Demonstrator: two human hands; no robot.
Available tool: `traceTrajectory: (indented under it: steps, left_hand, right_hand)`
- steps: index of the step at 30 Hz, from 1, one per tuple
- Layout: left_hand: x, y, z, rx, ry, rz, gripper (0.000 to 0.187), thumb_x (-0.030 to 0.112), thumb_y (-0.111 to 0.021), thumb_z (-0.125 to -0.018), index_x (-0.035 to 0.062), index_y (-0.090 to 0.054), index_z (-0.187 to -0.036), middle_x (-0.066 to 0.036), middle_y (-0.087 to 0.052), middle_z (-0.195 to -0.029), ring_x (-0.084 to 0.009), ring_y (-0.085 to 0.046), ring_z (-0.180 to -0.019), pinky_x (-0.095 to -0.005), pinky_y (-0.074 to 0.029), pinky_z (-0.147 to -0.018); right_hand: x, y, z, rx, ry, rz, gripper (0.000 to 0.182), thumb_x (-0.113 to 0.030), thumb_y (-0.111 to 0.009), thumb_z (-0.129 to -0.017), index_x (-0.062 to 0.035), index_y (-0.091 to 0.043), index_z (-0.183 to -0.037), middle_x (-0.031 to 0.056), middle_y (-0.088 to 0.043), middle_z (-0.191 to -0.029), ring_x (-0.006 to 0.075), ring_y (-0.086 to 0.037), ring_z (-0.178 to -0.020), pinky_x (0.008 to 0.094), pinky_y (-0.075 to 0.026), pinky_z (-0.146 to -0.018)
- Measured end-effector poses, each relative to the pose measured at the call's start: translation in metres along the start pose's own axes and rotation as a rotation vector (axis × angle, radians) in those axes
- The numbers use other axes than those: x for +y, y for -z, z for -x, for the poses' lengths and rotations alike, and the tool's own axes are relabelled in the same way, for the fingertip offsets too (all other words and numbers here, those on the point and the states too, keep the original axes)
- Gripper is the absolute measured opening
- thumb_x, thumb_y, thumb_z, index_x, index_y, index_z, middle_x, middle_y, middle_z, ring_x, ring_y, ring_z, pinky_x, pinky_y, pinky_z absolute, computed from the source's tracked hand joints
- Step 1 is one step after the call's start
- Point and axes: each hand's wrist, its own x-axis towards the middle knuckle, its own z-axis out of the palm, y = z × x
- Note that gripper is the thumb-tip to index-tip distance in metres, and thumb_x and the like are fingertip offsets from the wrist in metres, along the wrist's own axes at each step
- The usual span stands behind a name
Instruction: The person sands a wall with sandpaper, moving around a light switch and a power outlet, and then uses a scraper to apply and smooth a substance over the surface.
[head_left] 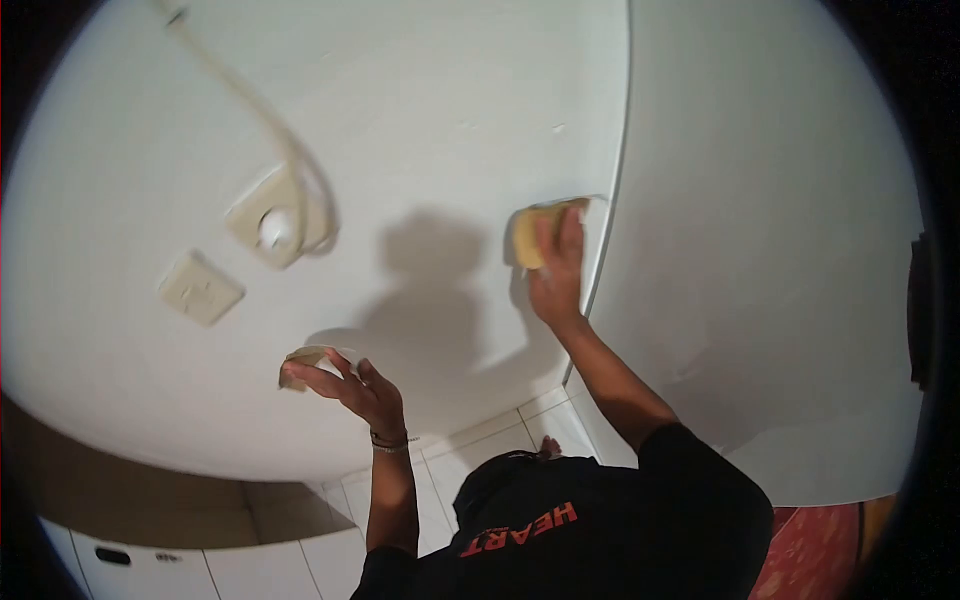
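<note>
My left hand (355, 385), with bands at its wrist, is at the lower middle of the white wall. Its fingers are spread around a pale rounded thing with a tan, folded-looking edge (298, 368), which I cannot make out clearly. Higher up and to the right, my right hand (562, 262) presses a yellow sponge-like pad (527, 240) to the wall, close beside the vertical corner line. Its fingers lie over the pad's right part.
On the left of the wall (440, 110) are a socket plate (201, 289) and a larger fitting (277, 216) with a cable (250, 95). A second wall surface (750, 250) lies right of the corner. White tiles (485, 460) and a red patterned surface (810, 550) show below.
</note>
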Motion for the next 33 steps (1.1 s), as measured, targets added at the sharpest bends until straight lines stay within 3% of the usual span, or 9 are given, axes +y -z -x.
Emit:
traceTrajectory:
  steps: [4, 9, 11, 12, 15, 23, 28, 30, 33]
  left_hand:
    - [0.075, -0.099, -0.027, 0.13, 0.026, -0.178, 0.063, 0.043, -0.03, -0.09, 0.0012, -0.012, -0.135, -0.022, -0.003, -0.139, -0.0388, -0.012, -0.127, -0.048, -0.02, -0.099]
    - [0.028, -0.145, -0.034, 0.164, 0.024, -0.072, 0.069, 0.042, -0.033, -0.09, -0.0053, -0.006, -0.133, -0.02, -0.004, -0.14, -0.0318, -0.016, -0.127, -0.0417, -0.027, -0.097]
    - [0.042, -0.15, -0.045, 0.249, 0.012, 0.008, 0.066, 0.038, -0.033, -0.091, -0.0049, -0.006, -0.133, -0.019, -0.004, -0.14, -0.0289, -0.021, -0.123, -0.0408, -0.027, -0.097]
    - [-0.053, -0.175, -0.037, 0.223, 0.035, -0.042, 0.064, 0.035, -0.033, -0.091, -0.0043, -0.005, -0.133, -0.019, -0.004, -0.14, -0.0263, -0.026, -0.119, -0.0398, -0.026, -0.098]
    - [-0.07, -0.186, -0.037, 0.268, 0.034, 0.028, 0.063, 0.033, -0.036, -0.09, 0.0, -0.007, -0.135, -0.018, -0.008, -0.139, -0.0265, -0.026, -0.121, -0.0396, -0.027, -0.098]
    - [-0.088, -0.194, -0.026, 0.175, 0.164, 0.092, 0.062, 0.032, -0.035, -0.091, 0.0008, -0.004, -0.135, -0.017, -0.009, -0.138, -0.0254, -0.02, -0.124, -0.039, -0.023, -0.1]
    - [-0.097, -0.202, -0.028, 0.173, 0.243, 0.275, 0.066, 0.03, -0.035, -0.09, -0.0005, 0.003, -0.134, -0.013, 0.002, -0.141, -0.0219, -0.018, -0.126, -0.036, -0.023, -0.1]
    - [-0.105, -0.203, -0.022, 0.192, 0.189, 0.215, 0.066, 0.03, -0.036, -0.09, -0.0001, 0.003, -0.134, -0.012, 0.004, -0.141, -0.0207, -0.019, -0.125, -0.0353, -0.024, -0.099]
    - [-0.121, -0.202, -0.014, 0.142, 0.143, 0.121, 0.066, 0.031, -0.037, -0.09, 0.0011, 0.003, -0.135, -0.012, 0.003, -0.141, -0.0198, -0.02, -0.124, -0.035, -0.025, -0.099]
  right_hand:
    - [0.072, 0.041, -0.11, 0.141, 0.185, 0.103, 0.052, -0.013, -0.055, -0.074, -0.0059, -0.042, -0.124, 0.027, -0.018, -0.136, 0.0446, -0.02, -0.124, 0.0526, -0.011, -0.099]
    - [0.064, 0.01, -0.21, 0.338, 0.196, 0.138, 0.061, -0.013, -0.062, -0.065, -0.014, -0.044, -0.123, 0.024, -0.026, -0.133, 0.0415, -0.028, -0.12, 0.0568, -0.019, -0.095]
    - [0.081, 0.005, -0.168, 0.232, 0.194, 0.138, 0.06, -0.011, -0.063, -0.065, -0.0141, -0.045, -0.121, 0.0248, -0.025, -0.133, 0.0423, -0.028, -0.12, 0.0571, -0.02, -0.094]
    - [0.072, -0.103, -0.1, 0.132, 0.156, 0.128, 0.058, -0.01, -0.064, -0.065, -0.0133, -0.047, -0.12, 0.025, -0.024, -0.134, 0.0437, -0.027, -0.12, 0.0581, -0.02, -0.093]
    - [0.126, -0.146, 0.079, -0.168, -0.066, 0.144, 0.059, -0.018, -0.061, -0.074, -0.0065, -0.035, -0.125, 0.0298, -0.014, -0.135, 0.0517, -0.018, -0.121, 0.0634, -0.008, -0.094]
    - [0.045, -0.118, -0.177, 0.185, 0.298, -0.037, 0.047, -0.016, -0.059, -0.071, -0.0133, -0.05, -0.117, 0.0197, -0.03, -0.133, 0.0418, -0.027, -0.121, 0.0555, -0.021, -0.094]
    - [0.121, -0.173, -0.006, 0.06, 0.09, 0.128, 0.041, -0.028, -0.042, -0.085, -0.0097, -0.044, -0.122, 0.0191, -0.021, -0.137, 0.0444, -0.024, -0.122, 0.057, -0.016, -0.097]
    - [0.142, -0.17, 0.081, -0.079, -0.016, 0.127, 0.047, -0.022, -0.046, -0.082, -0.0058, -0.037, -0.126, 0.0277, -0.017, -0.135, 0.049, -0.022, -0.121, 0.0599, -0.013, -0.097]
    - [0.125, -0.175, 0.048, -0.073, -0.034, 0.104, 0.052, -0.02, -0.05, -0.079, -0.0013, -0.036, -0.125, 0.0348, -0.017, -0.131, 0.0504, -0.021, -0.12, 0.0602, -0.014, -0.096]
